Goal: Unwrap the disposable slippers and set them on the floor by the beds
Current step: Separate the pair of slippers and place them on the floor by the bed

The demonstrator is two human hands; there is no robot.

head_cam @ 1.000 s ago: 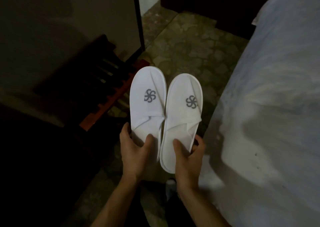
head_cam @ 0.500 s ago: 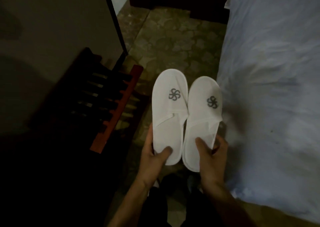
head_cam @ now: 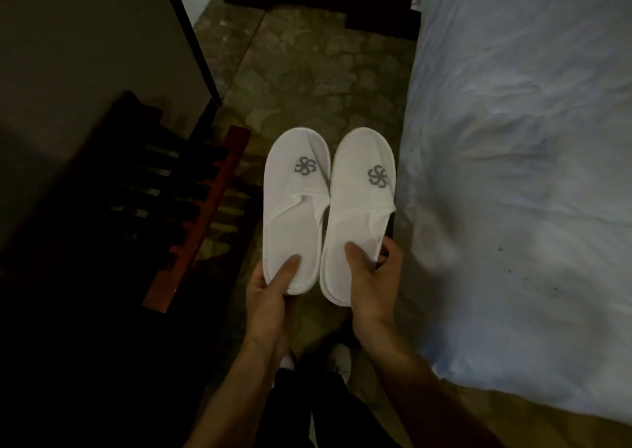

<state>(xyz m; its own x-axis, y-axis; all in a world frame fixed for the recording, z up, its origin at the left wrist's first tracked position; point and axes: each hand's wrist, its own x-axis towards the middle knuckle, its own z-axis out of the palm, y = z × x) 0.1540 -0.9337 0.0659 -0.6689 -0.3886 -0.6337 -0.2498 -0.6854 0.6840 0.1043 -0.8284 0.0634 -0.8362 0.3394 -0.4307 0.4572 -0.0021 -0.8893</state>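
A bed (head_cam: pixel 519 180) with a rumpled white sheet fills the right side, its edge running down beside the slippers. Left of it lies a strip of mottled stone floor (head_cam: pixel 307 81), dim and greenish, reaching back to dark furniture at the top. A plain wall (head_cam: pixel 85 44) takes the upper left, ending in a dark upright edge. Below the wall stands a slatted wooden rack (head_cam: pixel 191 215), its near rail reddish, the rest lost in shadow. Both forearms come up from the bottom of the view over dark trousers, with pale shoe toes just showing beneath. The left slipper (head_cam: pixel 295 204) and the right slipper (head_cam: pixel 360 208) are white, bare of any wrapper, each with a grey swirl logo on the toe; they are held side by side in the air above the floor, toes pointing away, inner edges touching, the right one just beside the bed. The left hand (head_cam: pixel 270 293) pinches the heel of the left slipper, thumb on the insole and fingers beneath. The right hand (head_cam: pixel 372 276) grips the heel of the right slipper likewise, thumb on top, fingers curled around the outer edge.
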